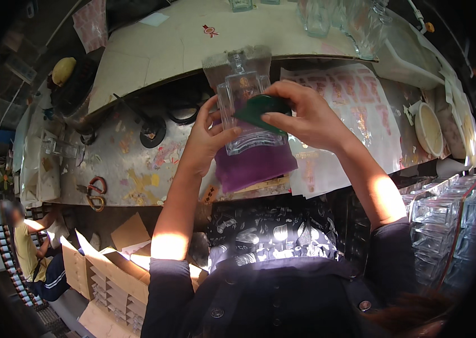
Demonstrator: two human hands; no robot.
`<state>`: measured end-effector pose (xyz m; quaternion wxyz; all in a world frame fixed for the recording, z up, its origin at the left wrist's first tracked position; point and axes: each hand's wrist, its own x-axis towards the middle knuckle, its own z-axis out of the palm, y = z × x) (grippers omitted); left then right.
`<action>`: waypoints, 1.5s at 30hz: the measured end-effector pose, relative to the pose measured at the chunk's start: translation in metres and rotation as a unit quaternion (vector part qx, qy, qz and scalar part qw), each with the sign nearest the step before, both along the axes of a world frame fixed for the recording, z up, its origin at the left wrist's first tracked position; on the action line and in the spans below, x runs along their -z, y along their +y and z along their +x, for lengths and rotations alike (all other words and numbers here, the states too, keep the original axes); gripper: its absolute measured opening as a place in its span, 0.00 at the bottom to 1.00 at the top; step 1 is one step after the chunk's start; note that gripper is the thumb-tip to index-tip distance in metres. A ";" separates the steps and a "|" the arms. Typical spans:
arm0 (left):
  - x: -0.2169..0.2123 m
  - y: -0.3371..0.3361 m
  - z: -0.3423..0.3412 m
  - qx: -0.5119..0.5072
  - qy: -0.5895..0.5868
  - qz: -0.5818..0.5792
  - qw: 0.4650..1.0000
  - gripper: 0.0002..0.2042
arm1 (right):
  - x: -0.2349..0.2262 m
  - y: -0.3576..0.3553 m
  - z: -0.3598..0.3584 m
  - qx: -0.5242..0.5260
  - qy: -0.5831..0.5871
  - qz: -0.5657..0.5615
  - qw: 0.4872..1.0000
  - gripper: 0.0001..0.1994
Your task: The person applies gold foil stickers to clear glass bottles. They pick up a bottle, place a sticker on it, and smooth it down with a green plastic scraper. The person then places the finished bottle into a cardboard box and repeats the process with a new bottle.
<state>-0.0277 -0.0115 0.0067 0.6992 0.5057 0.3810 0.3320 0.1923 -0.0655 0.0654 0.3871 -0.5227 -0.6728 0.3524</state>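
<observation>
A clear, rectangular glass bottle lies on its back with its neck pointing away from me, its lower part over a purple cloth-like pad. My left hand grips the bottle's left side, thumb on the near face and fingers around the edge. In my right hand is a flat green scraper, its pointed edge against or just above the bottle's face. A small gold-orange mark shows on the upper part of the glass. My right fingertips partly hide the bottle's right side.
Printed decal sheets spread right of the bottle, beside a white bowl. Red-handled scissors lie at left, near a black stand. A raised shelf crosses behind. Stacked glass bottles, a cardboard box and a seated person flank me.
</observation>
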 end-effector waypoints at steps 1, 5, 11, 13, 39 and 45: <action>0.000 0.000 0.001 0.003 0.000 0.000 1.000 0.42 | -0.007 0.008 -0.004 0.022 -0.094 0.079 0.992 0.14; -0.002 -0.001 0.002 0.013 0.000 0.010 1.000 0.41 | -0.010 0.043 -0.001 0.079 -0.120 0.259 0.955 0.12; 0.009 0.005 -0.014 0.005 -0.092 -0.068 0.993 0.29 | 0.018 -0.032 -0.008 -0.175 -0.292 0.294 0.893 0.12; 0.009 0.008 -0.017 0.003 -0.115 -0.084 0.990 0.28 | 0.020 -0.041 -0.009 -0.175 -0.208 0.190 0.943 0.13; -0.017 0.026 0.009 0.251 -0.081 0.075 0.962 0.33 | -0.036 0.047 0.021 -0.142 -0.058 0.059 0.986 0.16; -0.068 0.024 -0.048 0.151 0.035 0.165 0.974 0.30 | -0.096 0.062 0.039 0.088 -0.132 0.166 0.973 0.17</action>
